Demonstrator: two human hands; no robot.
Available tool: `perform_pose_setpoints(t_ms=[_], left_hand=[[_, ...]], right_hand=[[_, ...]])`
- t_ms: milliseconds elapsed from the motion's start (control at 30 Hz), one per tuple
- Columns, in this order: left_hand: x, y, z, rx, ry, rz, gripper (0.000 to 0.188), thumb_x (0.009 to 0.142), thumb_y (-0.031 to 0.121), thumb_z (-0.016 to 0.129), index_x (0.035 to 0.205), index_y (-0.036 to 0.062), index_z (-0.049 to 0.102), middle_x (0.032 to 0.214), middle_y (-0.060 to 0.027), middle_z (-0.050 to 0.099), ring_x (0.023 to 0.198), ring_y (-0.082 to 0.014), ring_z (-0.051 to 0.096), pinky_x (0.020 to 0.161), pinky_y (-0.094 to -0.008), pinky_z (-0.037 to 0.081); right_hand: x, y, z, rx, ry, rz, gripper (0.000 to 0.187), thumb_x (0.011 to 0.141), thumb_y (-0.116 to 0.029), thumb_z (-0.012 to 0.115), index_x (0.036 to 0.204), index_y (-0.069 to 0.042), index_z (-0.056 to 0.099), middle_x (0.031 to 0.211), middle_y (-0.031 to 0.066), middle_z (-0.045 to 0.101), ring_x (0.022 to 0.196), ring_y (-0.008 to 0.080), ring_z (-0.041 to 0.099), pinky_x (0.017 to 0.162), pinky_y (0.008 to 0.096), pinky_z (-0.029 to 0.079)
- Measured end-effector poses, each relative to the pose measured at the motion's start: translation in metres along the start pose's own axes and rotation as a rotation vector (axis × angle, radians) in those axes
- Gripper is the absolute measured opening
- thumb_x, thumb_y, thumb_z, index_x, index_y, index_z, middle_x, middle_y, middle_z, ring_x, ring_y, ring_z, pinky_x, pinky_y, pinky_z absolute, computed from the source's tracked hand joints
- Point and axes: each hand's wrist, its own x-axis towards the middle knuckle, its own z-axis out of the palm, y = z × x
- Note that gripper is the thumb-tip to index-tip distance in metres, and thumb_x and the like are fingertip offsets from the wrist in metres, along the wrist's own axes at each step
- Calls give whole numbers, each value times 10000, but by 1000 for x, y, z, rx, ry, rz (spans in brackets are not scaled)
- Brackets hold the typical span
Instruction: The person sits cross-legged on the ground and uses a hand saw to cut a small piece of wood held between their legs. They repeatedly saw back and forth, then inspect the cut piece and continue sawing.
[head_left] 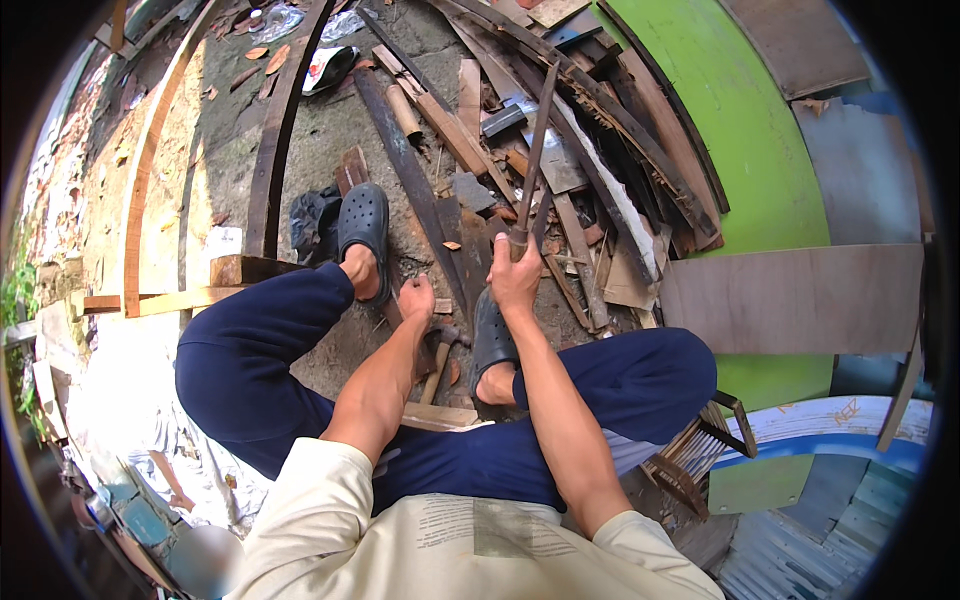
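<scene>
My right hand (514, 276) is wrapped round the handle of a long, narrow, dark-bladed tool (540, 140), which points away from me over the wood scraps. Whether it is a saw or a knife I cannot tell. My left hand (416, 298) is closed, low between my feet, beside a reddish-brown board (352, 169) that runs under my left clog (363, 232). Anything inside its fingers is hidden. A hammer (436, 368) with a wooden handle lies on the ground between my left forearm and my right clog (491, 338).
Scrap timber (620, 130) is heaped ahead and to the right, beside a green panel (770, 150). Long strips of wood (275, 140) stretch away on the left. A slatted wooden piece (695, 450) stands by my right knee. Another person's arm (172, 485) shows at lower left.
</scene>
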Motion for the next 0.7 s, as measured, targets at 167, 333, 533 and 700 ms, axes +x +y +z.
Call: perform_pose_setpoints(t_ms=[167, 333, 533, 700], left_hand=[[5, 4, -7, -5, 27, -7, 499, 956, 487, 549, 1080, 41, 733, 1093, -218, 719, 1090, -393, 664, 952, -451, 492], [5, -2, -9, -7, 59, 8, 493, 960, 488, 551, 1074, 44, 733, 1085, -219, 721, 1074, -392, 670, 942, -446, 498], [8, -13, -9, -6, 83, -16, 495, 954, 491, 556, 1073, 44, 732, 1082, -219, 721, 1071, -392, 671, 942, -451, 498], [-1, 1, -1, -17, 62, -8, 493, 954, 487, 555, 1075, 42, 730, 1076, -217, 723, 1064, -397, 672, 939, -457, 499]], right_hand=[[-34, 15, 4, 41, -574, 1013, 253, 943, -259, 627, 955, -14, 569, 609, 31, 516, 468, 177, 526, 448, 378, 481], [-18, 6, -5, 605, -511, 1338, 214, 955, -257, 624, 895, -75, 529, 583, -6, 469, 441, 135, 444, 439, 335, 445], [-10, -31, -17, 252, -314, 642, 257, 953, -270, 645, 891, -49, 531, 575, 17, 514, 402, 153, 498, 406, 345, 450], [-40, 42, 0, -151, -314, 516, 247, 944, -250, 612, 913, -7, 575, 575, 64, 563, 417, 194, 570, 421, 367, 472]])
